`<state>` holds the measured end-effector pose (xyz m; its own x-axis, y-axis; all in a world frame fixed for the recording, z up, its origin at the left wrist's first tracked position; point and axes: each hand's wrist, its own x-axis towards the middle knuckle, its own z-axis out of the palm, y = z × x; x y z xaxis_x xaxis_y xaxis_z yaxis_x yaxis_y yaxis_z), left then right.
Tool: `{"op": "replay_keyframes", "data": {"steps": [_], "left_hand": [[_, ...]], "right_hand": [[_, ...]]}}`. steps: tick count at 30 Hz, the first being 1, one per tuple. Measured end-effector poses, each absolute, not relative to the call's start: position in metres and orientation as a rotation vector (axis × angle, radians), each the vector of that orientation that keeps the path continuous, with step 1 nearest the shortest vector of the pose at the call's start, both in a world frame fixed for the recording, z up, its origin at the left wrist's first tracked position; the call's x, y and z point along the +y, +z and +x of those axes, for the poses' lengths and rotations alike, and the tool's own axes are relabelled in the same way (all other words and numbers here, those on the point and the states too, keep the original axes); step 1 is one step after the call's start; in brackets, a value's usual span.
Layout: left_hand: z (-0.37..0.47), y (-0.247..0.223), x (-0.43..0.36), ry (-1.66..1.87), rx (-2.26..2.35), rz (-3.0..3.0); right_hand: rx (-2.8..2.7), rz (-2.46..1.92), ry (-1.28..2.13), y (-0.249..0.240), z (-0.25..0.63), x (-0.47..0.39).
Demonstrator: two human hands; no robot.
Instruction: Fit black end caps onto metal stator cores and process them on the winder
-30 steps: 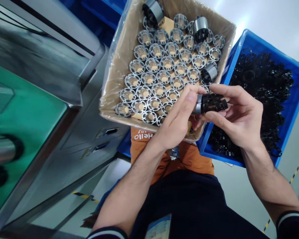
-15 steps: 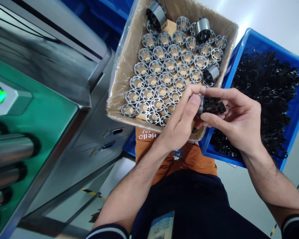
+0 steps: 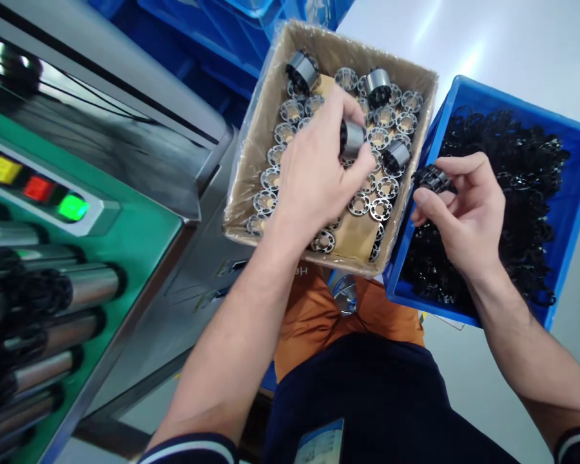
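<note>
My left hand (image 3: 319, 154) is over the open cardboard box (image 3: 254, 122), its thumb and fingers closed around a silver slotted metal core (image 3: 354, 138) with a black plastic end. Under and around it stand rows of bare slotted metal cores (image 3: 381, 209). Three more cores with black plastic ends lie on the rows: one at the far left (image 3: 302, 72), one at the back (image 3: 378, 86) and one to the right (image 3: 396, 156). My right hand (image 3: 468, 209) pinches black plastic end pieces (image 3: 434, 179) above the near left part of a blue crate; how many it holds I cannot tell.
The blue crate (image 3: 396, 287) holds a heap of loose black plastic pieces (image 3: 512, 167) and stands right of the box. At left is a green-topped machine (image 3: 145, 248) with lit buttons and metal rollers. Blue bins (image 3: 207, 38) stand behind the box.
My hands have parted. The left has carried a black-ended core up and leftward over the box; the right has shifted slightly and holds black plastic pieces. The view has swung left.
</note>
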<state>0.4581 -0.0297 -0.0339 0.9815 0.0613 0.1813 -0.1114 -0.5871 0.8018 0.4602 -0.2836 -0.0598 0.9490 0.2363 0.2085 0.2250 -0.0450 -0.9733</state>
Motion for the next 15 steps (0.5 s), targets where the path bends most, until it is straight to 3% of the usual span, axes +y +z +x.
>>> {"op": "replay_keyframes", "data": {"steps": [5,10,15], "left_hand": [[0.458,-0.008,-0.003,0.29,-0.1,2.434],[0.401,-0.007,0.014,-0.417,-0.173,2.642],[0.387,-0.012,0.008,-0.488,-0.169,2.799]], "right_hand": [[-0.349,-1.649,-0.141,-0.065,0.47,-0.287],[-0.335,-1.563,0.02,-0.064,0.475,-0.29],[-0.362,-1.527,0.046,-0.071,0.473,-0.285]]}}
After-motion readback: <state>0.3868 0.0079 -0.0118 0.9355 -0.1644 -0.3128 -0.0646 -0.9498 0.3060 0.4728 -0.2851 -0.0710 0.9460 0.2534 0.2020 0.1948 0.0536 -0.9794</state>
